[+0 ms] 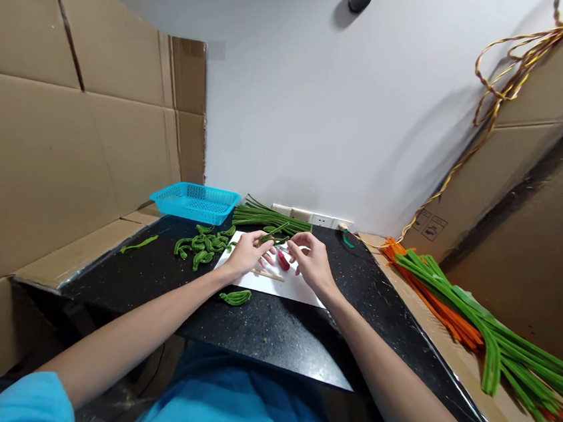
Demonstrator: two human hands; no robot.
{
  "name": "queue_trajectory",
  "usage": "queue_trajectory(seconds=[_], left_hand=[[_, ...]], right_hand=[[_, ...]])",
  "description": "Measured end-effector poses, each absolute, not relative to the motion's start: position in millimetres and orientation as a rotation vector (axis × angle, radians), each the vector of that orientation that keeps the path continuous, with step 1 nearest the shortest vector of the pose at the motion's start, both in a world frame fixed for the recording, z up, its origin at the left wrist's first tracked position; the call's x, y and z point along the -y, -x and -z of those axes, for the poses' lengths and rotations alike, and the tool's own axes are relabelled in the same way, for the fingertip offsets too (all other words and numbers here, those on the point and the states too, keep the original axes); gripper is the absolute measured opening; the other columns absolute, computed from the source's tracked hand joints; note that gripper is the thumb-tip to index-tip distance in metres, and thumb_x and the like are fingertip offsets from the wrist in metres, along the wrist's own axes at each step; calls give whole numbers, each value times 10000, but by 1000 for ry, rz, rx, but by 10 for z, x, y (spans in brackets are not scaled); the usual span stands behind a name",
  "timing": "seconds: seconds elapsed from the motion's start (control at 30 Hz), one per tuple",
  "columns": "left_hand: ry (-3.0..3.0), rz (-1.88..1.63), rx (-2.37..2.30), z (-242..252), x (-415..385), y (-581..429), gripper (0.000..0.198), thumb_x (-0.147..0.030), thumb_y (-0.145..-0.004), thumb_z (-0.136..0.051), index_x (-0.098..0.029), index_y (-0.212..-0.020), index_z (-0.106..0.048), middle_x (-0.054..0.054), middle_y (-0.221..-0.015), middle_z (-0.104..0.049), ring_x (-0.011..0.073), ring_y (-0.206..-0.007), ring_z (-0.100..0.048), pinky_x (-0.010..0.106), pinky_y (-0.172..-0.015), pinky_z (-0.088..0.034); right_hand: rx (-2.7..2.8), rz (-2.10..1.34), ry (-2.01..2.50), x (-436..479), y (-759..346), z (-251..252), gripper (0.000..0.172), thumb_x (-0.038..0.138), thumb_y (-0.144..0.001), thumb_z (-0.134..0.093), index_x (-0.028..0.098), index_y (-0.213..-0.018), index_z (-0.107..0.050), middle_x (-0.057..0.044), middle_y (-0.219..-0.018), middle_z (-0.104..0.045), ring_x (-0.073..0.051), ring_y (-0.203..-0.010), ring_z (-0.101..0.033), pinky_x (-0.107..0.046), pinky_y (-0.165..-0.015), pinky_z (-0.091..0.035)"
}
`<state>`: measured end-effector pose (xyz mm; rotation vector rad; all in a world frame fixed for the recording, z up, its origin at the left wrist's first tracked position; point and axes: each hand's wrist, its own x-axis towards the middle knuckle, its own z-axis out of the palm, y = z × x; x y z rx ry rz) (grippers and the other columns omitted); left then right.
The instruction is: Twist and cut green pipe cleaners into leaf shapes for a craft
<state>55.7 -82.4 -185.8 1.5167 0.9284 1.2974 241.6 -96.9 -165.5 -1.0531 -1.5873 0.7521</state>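
- Head view: left hand (247, 253) and right hand (312, 260) meet above a white sheet (298, 290) on the black table (269, 330).
- The fingers of both hands pinch a short green stem (275, 234) between them.
- Bent green pieces (205, 243) lie just left of the sheet, with a blue basket (195, 202) behind.
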Motion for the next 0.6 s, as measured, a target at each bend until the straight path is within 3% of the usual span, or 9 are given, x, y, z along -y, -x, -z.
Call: queue_trajectory(seconds=[0.17, 0.43, 0.6], left_hand=[[-1513, -1266, -858, 1838, 864, -580, 377, -449, -877, -771, -119, -997, -633, 65, -809, -734, 167, -596, -734, 221, -444, -562], [-1581, -1197, -833, 1800, 928, -583, 521, -561, -825, -798, -95, -1033, -694, 77, -768, -742, 164, -526, -703, 190, -364, -490], [-1584, -1216, -863, 1840, 909, -618, 548, -582, -820, -791, -81, -1034, -732, 101, -777, -754, 170, -532, -707, 186, -345, -471]], right_hand=[[1590, -670, 1012, 999, -2385, 1655, 297, 482, -893, -678, 192, -952, -675, -78, -880, -726, -181, -603, -663, -225, -380, -460], [1699, -381, 874, 1079, -2359, 1612, 195, 359, -927, -673, 185, -894, -756, -90, -922, -759, -221, -811, -719, -323, -717, -605], [1709, -466, 935, 1074, -2365, 1625, 227, 375, -944, -647, 179, -891, -749, -84, -881, -770, -215, -700, -742, -315, -650, -602]])
